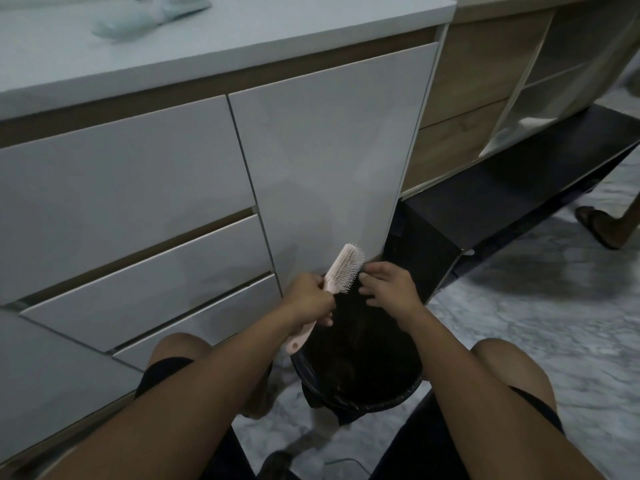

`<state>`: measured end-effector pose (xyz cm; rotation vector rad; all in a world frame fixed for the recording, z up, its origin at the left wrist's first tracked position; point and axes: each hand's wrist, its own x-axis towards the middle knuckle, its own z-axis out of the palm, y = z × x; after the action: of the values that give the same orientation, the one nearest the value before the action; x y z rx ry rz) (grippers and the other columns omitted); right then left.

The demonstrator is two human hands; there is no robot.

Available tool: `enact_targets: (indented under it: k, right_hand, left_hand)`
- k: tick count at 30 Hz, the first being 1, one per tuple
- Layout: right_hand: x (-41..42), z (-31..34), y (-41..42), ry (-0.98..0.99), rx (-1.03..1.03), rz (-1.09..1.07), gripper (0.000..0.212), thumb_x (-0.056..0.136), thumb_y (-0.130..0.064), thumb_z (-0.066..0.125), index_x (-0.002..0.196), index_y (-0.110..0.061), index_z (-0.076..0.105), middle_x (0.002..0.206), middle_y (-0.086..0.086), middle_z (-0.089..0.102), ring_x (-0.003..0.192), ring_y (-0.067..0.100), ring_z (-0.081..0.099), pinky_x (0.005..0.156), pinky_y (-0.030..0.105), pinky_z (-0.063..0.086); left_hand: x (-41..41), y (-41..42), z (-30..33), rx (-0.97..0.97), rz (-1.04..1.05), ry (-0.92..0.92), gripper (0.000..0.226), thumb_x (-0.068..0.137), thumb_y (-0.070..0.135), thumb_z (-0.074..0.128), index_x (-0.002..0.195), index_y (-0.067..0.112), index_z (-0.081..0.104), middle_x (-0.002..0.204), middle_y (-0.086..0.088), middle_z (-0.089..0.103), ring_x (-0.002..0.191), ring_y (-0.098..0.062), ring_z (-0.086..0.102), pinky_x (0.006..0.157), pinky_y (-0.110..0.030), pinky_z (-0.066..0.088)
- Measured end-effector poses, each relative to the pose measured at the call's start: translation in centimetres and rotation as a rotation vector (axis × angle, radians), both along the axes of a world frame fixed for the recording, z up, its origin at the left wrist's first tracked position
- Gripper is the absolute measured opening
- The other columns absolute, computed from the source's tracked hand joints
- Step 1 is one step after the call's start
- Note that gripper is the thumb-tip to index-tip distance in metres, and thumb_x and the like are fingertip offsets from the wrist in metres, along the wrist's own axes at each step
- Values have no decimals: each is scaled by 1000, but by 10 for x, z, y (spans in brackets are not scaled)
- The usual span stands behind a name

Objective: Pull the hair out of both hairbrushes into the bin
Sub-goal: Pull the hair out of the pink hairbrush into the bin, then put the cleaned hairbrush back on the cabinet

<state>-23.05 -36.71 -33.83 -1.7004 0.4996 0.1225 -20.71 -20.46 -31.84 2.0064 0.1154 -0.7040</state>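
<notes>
**A:** Head view, downward between 2 bare knees. Pink hairbrush (341,270) gripped by its handle in left hand (308,299), bristles turned toward right hand (388,285).

**B:** Why held there?

**A:** Likely for a straight drop: directly above black-lined bin (398,398), on the floor between the knees. Bristles angled toward the free hand for easy picking.

**B:** Right hand?

**A:** Just beside the brush head, fingers (367,271) bent at the bristle tips. Pinching strands or not: cannot tell. Hands close together, not touching.

**B:** 2nd brush?

**A:** Not in view.

**B:** Surroundings?

**A:** Grey-veined marble-look floor (519,323). Behind the bin, glossy white cabinet (329,150) with 3 drawer fronts and 1 tall door, under pale countertop (207,39) bearing crumpled pale green cloth (152,15). Rightward, wooden shelf unit (485,64) above low black ledge (519,181). Beyond, another person's sandalled foot (595,223).
</notes>
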Motion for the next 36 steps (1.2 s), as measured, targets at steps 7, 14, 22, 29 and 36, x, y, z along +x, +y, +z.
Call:
enact_targets:
  k: [7, 14, 22, 29, 36]
  right_hand:
    - [-9, 25, 3, -116, 83, 75, 86, 70, -14, 84, 142, -20, 37, 121, 5, 58, 111, 22, 61, 79, 41, 61]
    - [-7, 28, 4, -184, -54, -208, 25, 85, -17, 71, 108, -7, 68, 93, 9, 72, 82, 18, 70, 64, 28, 58]
    - [2, 39, 24, -192, -59, -86, 43, 71, -26, 84, 111, -19, 69, 108, 6, 64, 97, 22, 65, 74, 42, 61]
    - [22, 46, 26, -103, -7, -282, 8, 87, -18, 66, 83, -14, 72, 92, 14, 68, 85, 30, 68, 60, 42, 61]
    - [23, 63, 23, -109, 91, -369, 20, 97, -29, 51, 98, -12, 62, 98, 11, 71, 84, 28, 72, 70, 43, 61]
  left_hand:
    - [-8, 3, 23, -11, -82, -60, 24, 85, -5, 60, 107, 3, 64, 67, -7, 59, 55, -14, 58, 45, -22, 49]
    - [-14, 13, 32, 40, -154, -134, 21, 83, -8, 59, 101, -1, 67, 57, -5, 55, 43, -11, 52, 39, -21, 44]
    - [-22, 24, 43, 171, -219, -319, 12, 75, -1, 61, 79, 6, 69, 66, -14, 59, 54, -18, 56, 52, -25, 36]
    - [-29, 30, 54, 241, -221, -463, 11, 80, 5, 59, 82, 4, 70, 80, -27, 61, 88, -36, 67, 57, -26, 31]
    - [-24, 43, 71, 252, -148, -507, 18, 77, 15, 67, 92, 8, 73, 90, -18, 72, 88, -32, 69, 64, -29, 44]
